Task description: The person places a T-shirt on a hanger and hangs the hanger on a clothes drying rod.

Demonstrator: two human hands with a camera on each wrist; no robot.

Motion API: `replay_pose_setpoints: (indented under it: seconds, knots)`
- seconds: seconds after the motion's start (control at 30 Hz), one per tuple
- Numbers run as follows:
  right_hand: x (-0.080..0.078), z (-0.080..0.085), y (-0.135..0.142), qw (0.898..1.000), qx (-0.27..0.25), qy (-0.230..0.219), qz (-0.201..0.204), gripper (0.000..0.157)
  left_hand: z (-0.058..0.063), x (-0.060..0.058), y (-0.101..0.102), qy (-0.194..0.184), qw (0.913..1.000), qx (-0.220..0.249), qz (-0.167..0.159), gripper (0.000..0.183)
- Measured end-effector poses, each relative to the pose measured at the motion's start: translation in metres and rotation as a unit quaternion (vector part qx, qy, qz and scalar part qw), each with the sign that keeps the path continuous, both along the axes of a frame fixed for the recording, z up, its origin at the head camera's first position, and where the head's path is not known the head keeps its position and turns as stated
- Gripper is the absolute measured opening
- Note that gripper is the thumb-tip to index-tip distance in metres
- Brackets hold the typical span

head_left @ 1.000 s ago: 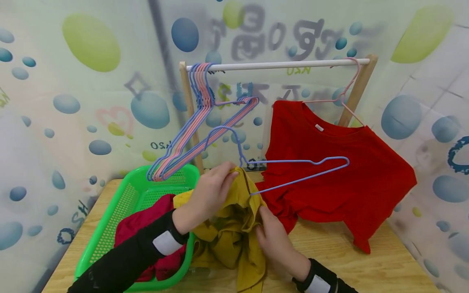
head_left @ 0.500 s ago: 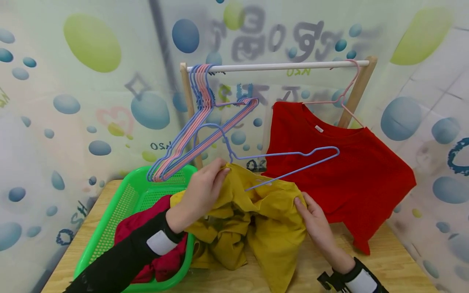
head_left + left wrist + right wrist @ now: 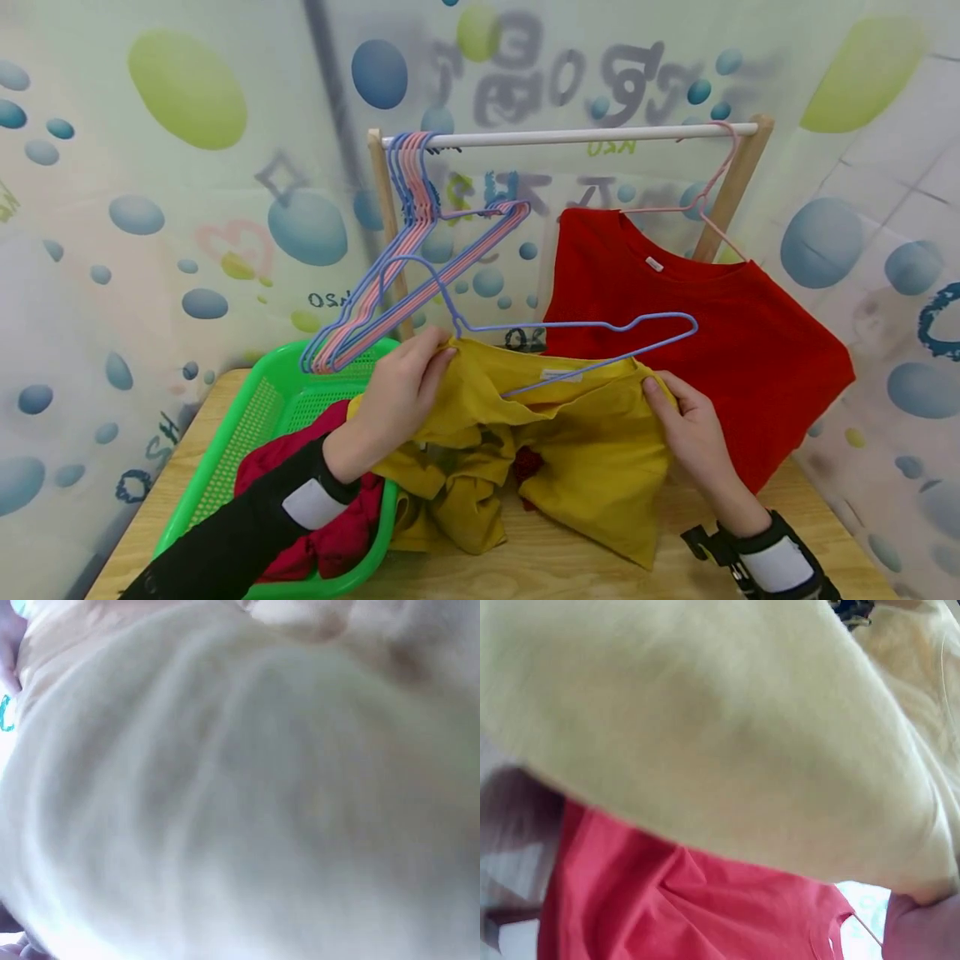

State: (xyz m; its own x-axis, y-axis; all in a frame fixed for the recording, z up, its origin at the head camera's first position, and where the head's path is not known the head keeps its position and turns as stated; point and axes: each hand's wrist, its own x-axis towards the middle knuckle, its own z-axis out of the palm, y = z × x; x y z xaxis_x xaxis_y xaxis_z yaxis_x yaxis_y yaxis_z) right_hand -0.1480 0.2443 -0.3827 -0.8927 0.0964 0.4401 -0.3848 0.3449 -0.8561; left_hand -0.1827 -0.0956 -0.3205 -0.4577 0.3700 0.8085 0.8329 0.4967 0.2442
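My left hand [image 3: 393,392] pinches a mustard-yellow shirt [image 3: 592,450] near its neckline, just below the hook of a blue hanger [image 3: 555,326]. The hanger's right arm sticks out above the neckline, and its lower bar runs down into the neck opening. Its left arm is hidden by cloth and hand. With thumb and fingers, my right hand [image 3: 693,421] grips the right side of the neckline, pulling it wide; a white label shows inside. Blurred shirt cloth [image 3: 225,787] fills the left wrist view. In the right wrist view the shirt [image 3: 705,735] hangs beside part of my hand [image 3: 922,930].
A green basket [image 3: 217,467] with dark red cloth [image 3: 330,546] inside stands at left on the wooden table [image 3: 457,575]. Behind, a rack's white rail [image 3: 555,136] carries several blue and pink hangers [image 3: 408,250] at left and a red shirt [image 3: 637,308] at right.
My right hand has moved right and up with the shirt's edge, spreading the bunched neckline open. My left hand and the blue hanger's hook have shifted slightly left.
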Motion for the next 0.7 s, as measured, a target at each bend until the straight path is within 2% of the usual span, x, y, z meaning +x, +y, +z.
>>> replay_pose_setpoints:
  seconds: [0.13,0.37,0.53,0.7]
  knots:
    - [0.002,0.007,0.004,1.0,-0.026,0.004,0.002,0.02,-0.001,0.001,-0.005,-0.004,0.9999,-0.011,0.009,0.005]
    - [0.009,0.018,0.017,0.999,0.029,0.018,-0.028,0.023,-0.004,0.001,-0.01,-0.012,0.9994,-0.025,0.021,0.007]
    - [0.014,0.026,0.026,1.0,-0.011,0.024,-0.009,0.023,-0.004,0.001,-0.01,0.006,0.9985,-0.042,0.035,0.008]
    - [0.021,0.029,0.03,0.997,-0.077,0.024,0.01,0.024,-0.006,-0.002,-0.009,0.025,0.996,-0.07,0.05,0.01]
